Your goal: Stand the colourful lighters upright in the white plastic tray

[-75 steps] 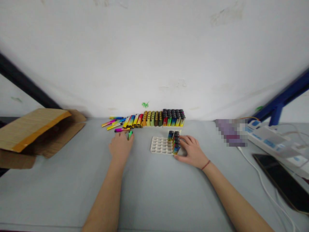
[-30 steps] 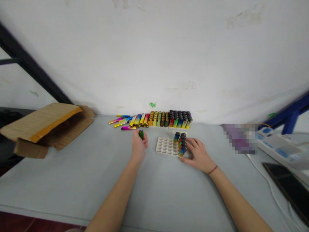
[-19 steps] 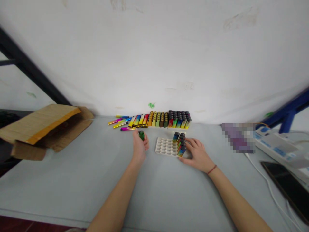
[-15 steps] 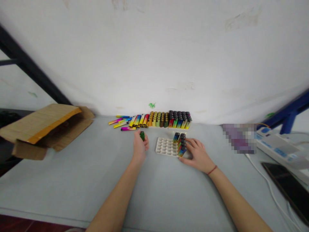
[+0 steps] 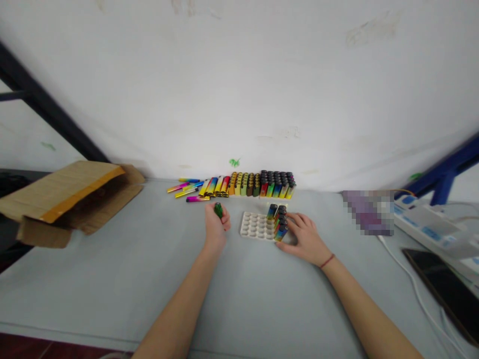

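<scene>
My left hand is closed around a dark green lighter, whose end shows above the fingers; the rest of it is hidden. It is raised just left of a white tray with rows of round holes. Several black-topped lighters stand upright in the tray's right-hand column, with one or two more beside them at the back. My right hand grips the tray's right side, thumb at the near corner and fingers along the far edge, against the standing lighters.
Behind the tray, black-topped lighters stand in packed rows beside gold-topped ones. Shiny coloured pieces lie further left. An opened cardboard box sits at the left. Right are a power strip, a white cable and a phone.
Almost nothing differs. The green lighter has tipped slightly to the left in my left hand, while my right hand keeps its place at the tray. The view has shifted a little.
</scene>
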Demonstrator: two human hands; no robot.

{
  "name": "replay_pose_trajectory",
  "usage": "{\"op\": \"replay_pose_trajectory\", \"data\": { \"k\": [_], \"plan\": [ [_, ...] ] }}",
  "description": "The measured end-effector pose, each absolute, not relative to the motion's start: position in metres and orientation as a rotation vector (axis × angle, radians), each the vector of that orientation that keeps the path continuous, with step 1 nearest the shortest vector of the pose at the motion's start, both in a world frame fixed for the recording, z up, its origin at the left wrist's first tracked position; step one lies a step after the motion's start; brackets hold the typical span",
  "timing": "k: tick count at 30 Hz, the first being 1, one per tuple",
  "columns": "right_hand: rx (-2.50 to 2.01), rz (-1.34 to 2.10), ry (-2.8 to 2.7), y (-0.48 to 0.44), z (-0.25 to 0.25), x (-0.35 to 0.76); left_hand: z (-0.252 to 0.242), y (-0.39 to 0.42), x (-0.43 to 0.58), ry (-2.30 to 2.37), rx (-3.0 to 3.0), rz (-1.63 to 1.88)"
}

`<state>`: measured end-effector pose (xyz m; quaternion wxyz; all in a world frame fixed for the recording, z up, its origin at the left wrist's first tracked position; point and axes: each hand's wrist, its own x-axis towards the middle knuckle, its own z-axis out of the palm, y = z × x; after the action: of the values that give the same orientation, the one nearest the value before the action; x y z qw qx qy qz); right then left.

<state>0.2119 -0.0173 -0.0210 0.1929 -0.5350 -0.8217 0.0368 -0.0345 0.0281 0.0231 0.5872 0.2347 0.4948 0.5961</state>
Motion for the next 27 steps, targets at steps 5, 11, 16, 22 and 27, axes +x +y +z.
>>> {"op": "replay_pose_trajectory", "data": {
  "k": [5, 11, 16, 22, 27],
  "plan": [
    [-1.504, 0.095, -2.303, -0.017, -0.021, 0.212, 0.012, 0.032, -0.032, 1.199, 0.719, 1.377],
    [-1.502, 0.107, -2.303, -0.018, -0.02, 0.211, 0.004, 0.021, -0.028, 1.206, 1.535, 1.443],
    [-1.507, 0.095, -2.303, -0.018, -0.02, 0.211, 0.005, 0.013, -0.021, 1.111, 2.075, 1.365],
    [-1.503, 0.095, -2.298, -0.019, -0.021, 0.211, -0.001, 0.007, -0.008, 1.162, 2.223, 1.09],
    [-1.499, 0.1, -2.3, -0.018, -0.021, 0.211, -0.005, 0.006, -0.004, 1.25, 2.269, 0.963]
  ]
}}
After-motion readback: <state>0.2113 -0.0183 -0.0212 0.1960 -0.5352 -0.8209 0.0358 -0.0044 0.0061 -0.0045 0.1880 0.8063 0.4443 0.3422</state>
